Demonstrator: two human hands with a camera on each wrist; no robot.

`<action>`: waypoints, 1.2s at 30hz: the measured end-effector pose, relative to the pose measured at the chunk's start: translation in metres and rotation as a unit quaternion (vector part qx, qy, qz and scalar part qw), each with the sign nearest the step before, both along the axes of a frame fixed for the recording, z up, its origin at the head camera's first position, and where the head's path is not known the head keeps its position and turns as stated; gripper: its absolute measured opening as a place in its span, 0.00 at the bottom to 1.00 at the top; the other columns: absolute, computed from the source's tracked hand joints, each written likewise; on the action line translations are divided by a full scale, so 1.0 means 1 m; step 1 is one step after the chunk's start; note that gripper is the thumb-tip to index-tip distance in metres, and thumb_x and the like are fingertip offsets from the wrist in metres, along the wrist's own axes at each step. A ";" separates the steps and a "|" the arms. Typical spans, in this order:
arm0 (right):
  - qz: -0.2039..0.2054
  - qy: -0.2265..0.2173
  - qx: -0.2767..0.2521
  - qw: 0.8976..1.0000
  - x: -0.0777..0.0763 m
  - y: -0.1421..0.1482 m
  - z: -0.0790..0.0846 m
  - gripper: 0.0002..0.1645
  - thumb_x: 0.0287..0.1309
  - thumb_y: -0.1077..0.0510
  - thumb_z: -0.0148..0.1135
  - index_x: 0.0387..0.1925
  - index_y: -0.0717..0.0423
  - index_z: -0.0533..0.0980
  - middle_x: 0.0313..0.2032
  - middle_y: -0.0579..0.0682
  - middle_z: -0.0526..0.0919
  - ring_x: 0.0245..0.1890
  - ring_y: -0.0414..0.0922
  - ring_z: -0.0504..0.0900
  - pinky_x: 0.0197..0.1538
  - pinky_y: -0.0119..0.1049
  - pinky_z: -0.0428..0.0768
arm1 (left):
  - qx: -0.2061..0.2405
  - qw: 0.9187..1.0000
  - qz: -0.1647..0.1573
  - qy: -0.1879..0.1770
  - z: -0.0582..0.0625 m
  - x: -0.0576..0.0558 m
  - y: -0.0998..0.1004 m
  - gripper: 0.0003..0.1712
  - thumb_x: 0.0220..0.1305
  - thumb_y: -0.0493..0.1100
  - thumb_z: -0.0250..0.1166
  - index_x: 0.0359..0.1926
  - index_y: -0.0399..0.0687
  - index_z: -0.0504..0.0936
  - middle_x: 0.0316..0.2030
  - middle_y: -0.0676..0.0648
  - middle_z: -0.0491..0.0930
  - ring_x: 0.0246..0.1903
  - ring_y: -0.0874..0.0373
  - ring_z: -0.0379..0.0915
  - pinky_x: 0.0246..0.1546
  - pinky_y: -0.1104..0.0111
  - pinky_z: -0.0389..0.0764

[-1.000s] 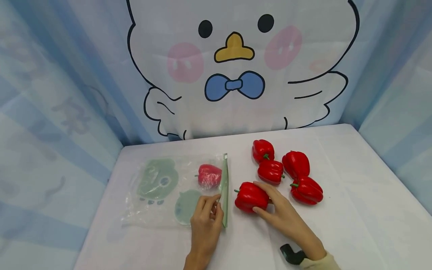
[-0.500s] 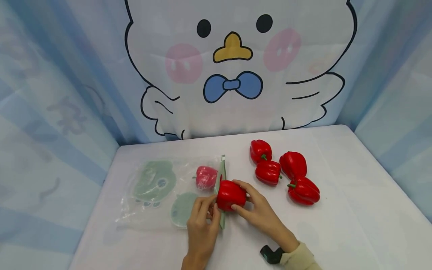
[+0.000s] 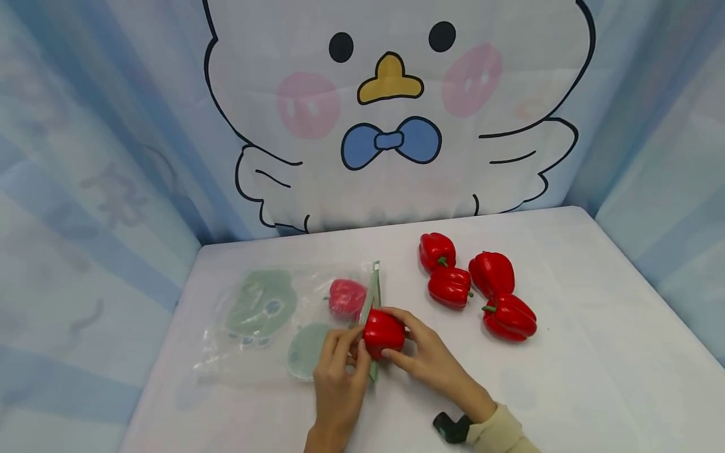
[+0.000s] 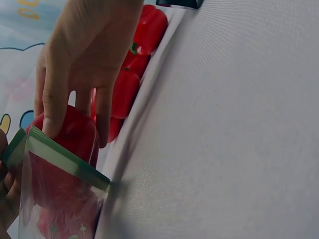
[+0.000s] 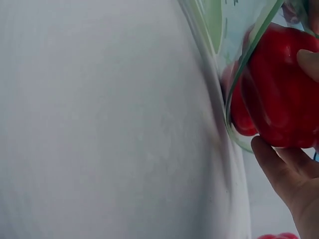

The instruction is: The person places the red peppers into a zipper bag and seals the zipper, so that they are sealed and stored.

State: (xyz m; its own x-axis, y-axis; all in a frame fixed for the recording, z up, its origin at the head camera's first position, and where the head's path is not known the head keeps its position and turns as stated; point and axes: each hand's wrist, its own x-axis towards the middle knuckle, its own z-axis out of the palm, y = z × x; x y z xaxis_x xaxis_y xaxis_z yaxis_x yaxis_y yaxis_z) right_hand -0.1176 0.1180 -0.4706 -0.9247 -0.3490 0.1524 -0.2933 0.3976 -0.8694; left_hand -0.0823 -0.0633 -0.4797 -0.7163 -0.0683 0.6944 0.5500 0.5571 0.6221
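Observation:
A clear zip bag point(image 3: 226, 362) with green prints and a green-edged mouth lies flat at the left of the table. One red bell pepper point(image 3: 347, 298) shows through its plastic. My left hand point(image 3: 340, 390) pinches the bag by its mouth. My right hand point(image 3: 436, 365) holds a second red bell pepper point(image 3: 384, 335) between thumb and fingers, partly inside the green-rimmed opening. In the left wrist view the green edge point(image 4: 67, 162) crosses in front of this pepper. From the right wrist the held pepper point(image 5: 281, 89) appears between the parted sides of the mouth.
Several more red bell peppers point(image 3: 491, 275) sit clustered on the white table point(image 3: 595, 352), right of the bag. A curtain point(image 3: 391, 195) with a cartoon bird hangs behind the table, and blue curtains stand on both sides. A black device point(image 3: 452, 428) is at the right wrist.
My right hand has carried the bell pepper left from the table to the bag's mouth, and its left part has entered the opening. The left hand stays at the bag's edge.

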 end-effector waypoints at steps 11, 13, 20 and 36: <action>0.034 -0.002 -0.011 0.999 -0.002 -0.012 -0.005 0.42 0.61 0.57 0.74 0.74 0.51 0.66 0.69 0.56 0.75 0.67 0.58 0.77 0.62 0.57 0.83 | -0.005 1.000 -0.002 0.002 0.001 0.002 -0.002 0.20 0.56 0.23 0.72 0.51 0.37 0.86 0.39 0.45 0.80 0.28 0.63 0.73 0.32 0.86 0.79; 0.038 -0.005 -0.012 0.999 -0.002 -0.014 -0.006 0.42 0.62 0.58 0.74 0.74 0.51 0.66 0.69 0.56 0.75 0.67 0.57 0.77 0.62 0.57 0.83 | -0.003 1.000 -0.005 0.007 -0.001 0.002 -0.003 0.20 0.56 0.23 0.72 0.50 0.37 0.86 0.39 0.45 0.80 0.27 0.63 0.73 0.31 0.86 0.78; 0.053 -0.017 -0.014 0.998 -0.005 -0.017 -0.007 0.41 0.62 0.63 0.71 0.74 0.54 0.65 0.69 0.56 0.72 0.70 0.58 0.74 0.64 0.61 0.80 | 0.004 1.000 -0.020 0.017 -0.003 0.000 -0.002 0.20 0.56 0.23 0.70 0.50 0.36 0.86 0.39 0.45 0.79 0.26 0.63 0.73 0.30 0.85 0.78; -0.005 -0.032 -0.053 0.998 -0.011 -0.028 -0.023 0.39 0.56 0.67 0.74 0.67 0.57 0.68 0.59 0.58 0.77 0.52 0.49 0.80 0.53 0.33 0.87 | 0.000 1.000 -0.026 0.014 -0.006 0.000 0.003 0.20 0.56 0.22 0.71 0.50 0.35 0.86 0.38 0.45 0.79 0.25 0.63 0.73 0.29 0.86 0.78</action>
State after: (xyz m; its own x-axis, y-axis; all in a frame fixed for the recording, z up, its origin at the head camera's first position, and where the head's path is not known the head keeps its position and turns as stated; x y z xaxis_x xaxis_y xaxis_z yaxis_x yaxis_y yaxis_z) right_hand -0.1284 0.0896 -0.4935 -0.9370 -0.3250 0.1284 -0.2324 0.3053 -0.9235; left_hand -0.0825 -0.0608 -0.4862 -0.6990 -0.0306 0.7145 0.5959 0.5274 0.6056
